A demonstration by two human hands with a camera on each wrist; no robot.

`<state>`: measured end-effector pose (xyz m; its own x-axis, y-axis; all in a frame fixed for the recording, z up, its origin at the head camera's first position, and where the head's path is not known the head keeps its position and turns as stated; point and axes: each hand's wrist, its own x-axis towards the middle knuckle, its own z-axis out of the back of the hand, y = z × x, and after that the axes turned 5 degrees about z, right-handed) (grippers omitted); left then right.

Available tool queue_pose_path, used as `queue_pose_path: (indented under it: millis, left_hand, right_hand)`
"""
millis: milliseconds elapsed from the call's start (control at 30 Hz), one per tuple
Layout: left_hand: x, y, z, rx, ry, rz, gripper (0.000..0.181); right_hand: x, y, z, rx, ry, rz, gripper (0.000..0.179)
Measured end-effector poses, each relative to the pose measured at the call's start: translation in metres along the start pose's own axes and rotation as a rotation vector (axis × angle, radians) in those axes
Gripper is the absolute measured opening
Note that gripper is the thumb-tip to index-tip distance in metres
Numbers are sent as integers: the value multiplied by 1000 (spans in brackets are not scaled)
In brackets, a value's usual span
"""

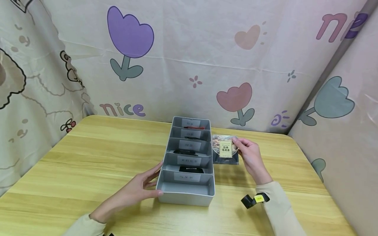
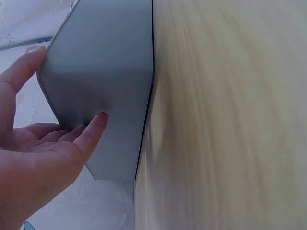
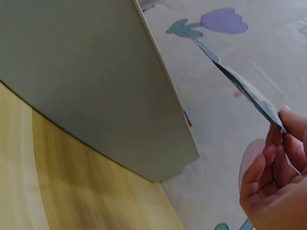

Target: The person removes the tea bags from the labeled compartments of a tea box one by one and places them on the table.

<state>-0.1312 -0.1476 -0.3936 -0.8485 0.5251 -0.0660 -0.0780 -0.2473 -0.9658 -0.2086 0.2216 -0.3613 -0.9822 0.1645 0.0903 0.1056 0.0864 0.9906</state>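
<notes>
A grey divided storage box (image 1: 186, 198) stands on the table, its several compartments bearing white labels. My left hand (image 1: 138, 188) rests on its near left corner, thumb at the front rim and fingers along the left wall; the left wrist view shows the fingertips against the grey wall (image 2: 115, 91). My right hand (image 1: 251, 155) pinches a flat tea bag sachet (image 1: 225, 149) by its right edge, just right of the box. Edge-on, the sachet (image 3: 240, 84) appears thin between thumb and fingers in the right wrist view. The nearest compartment (image 1: 186, 188) holds nothing visible.
Dark sachets (image 1: 191, 170) lie in the middle compartments, and a red one (image 1: 194, 127) lies in the farthest. The wooden table (image 1: 97, 157) extends to both sides. A printed curtain (image 1: 183, 39) hangs behind it and at both sides.
</notes>
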Motion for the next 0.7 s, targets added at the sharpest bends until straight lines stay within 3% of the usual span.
queue_pose_path:
  millis: [233,700]
  left_hand:
    - [0,-1,0,-10,3,4,88]
    - [-1,-1,1,-1,10,-11,87]
  right_hand:
    - [8,-11,11,-13,37,-47,22]
    - [13,-35,11,-273,68,-146,12]
